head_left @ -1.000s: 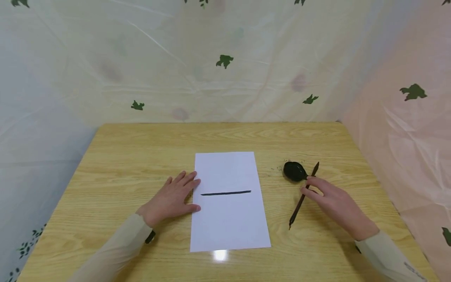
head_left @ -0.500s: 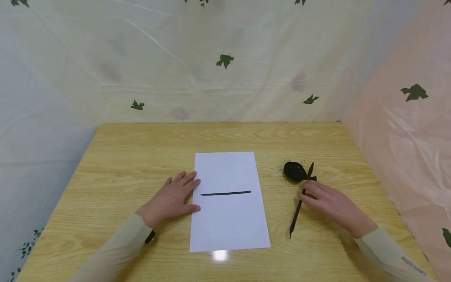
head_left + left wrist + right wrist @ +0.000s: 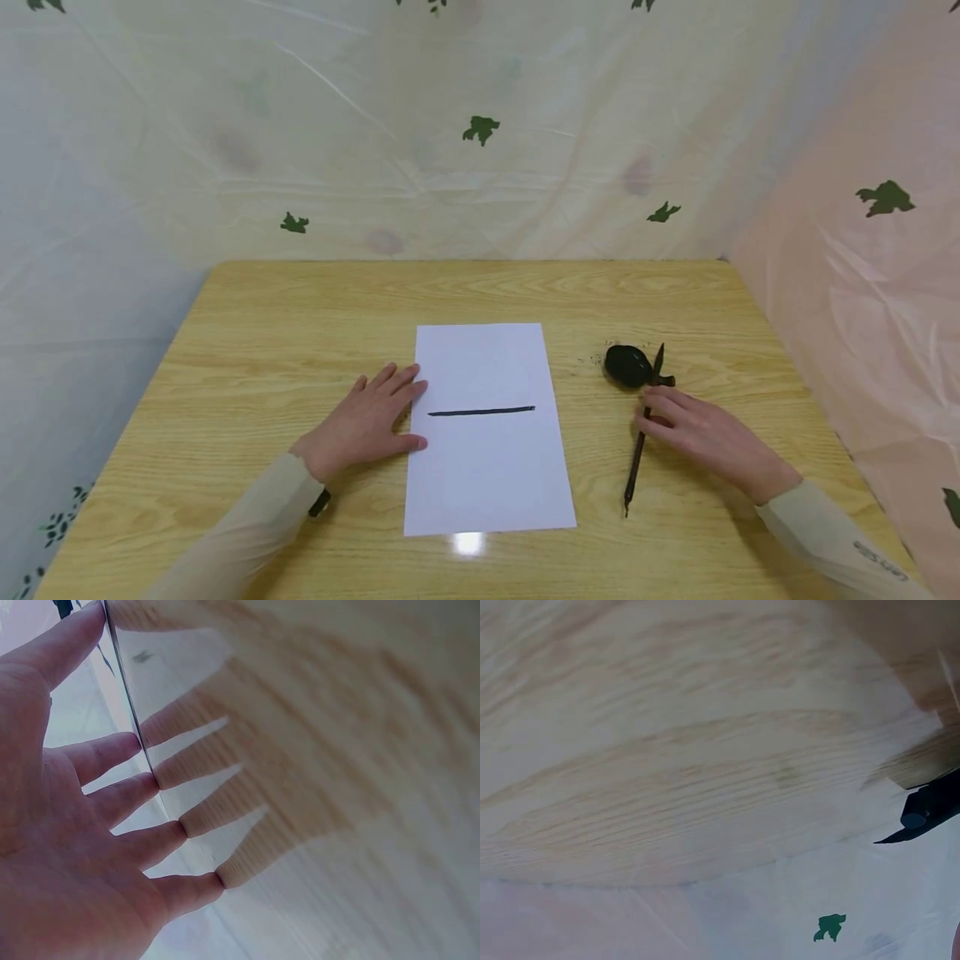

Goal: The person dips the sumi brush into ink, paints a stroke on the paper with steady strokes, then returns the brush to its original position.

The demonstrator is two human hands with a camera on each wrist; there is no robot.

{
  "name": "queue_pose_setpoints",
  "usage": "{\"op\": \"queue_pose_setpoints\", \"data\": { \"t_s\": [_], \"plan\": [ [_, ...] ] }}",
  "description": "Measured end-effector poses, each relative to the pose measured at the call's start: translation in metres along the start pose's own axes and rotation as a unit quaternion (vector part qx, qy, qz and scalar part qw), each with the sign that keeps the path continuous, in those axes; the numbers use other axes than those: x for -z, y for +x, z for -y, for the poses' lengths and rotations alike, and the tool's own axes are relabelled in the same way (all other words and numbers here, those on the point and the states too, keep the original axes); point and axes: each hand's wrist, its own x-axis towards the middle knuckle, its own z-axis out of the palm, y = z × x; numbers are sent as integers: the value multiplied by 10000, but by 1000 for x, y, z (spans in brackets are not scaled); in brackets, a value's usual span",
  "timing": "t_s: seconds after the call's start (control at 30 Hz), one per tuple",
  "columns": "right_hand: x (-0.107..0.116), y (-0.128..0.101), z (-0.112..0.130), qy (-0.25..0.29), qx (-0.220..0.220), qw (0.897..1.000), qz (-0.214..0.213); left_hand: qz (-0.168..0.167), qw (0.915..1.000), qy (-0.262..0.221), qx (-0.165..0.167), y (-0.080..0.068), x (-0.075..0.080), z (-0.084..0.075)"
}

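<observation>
Wooden counter (image 3: 262,350), left to right: left hand (image 3: 367,423), fingers (image 3: 127,796) spread flat at white sheet's (image 3: 487,467) left edge; sheet bearing one black stroke (image 3: 481,411); brush (image 3: 642,437) under right hand's (image 3: 701,435) loosely curled fingers, beside black ink dish (image 3: 627,365).

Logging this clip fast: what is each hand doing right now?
Left hand: open, fingers flat on the table, touching the paper edge.
Right hand: fingers pinch the brush.
</observation>
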Motion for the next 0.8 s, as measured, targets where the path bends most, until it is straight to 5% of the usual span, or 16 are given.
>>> {"op": "queue_pose_setpoints", "data": {
  "t_s": [0.8],
  "plan": [
    [0, -10, -9, -150, 252, 9995, 88, 18, 10000, -43, 17, 0, 0, 0]
  ]
}}
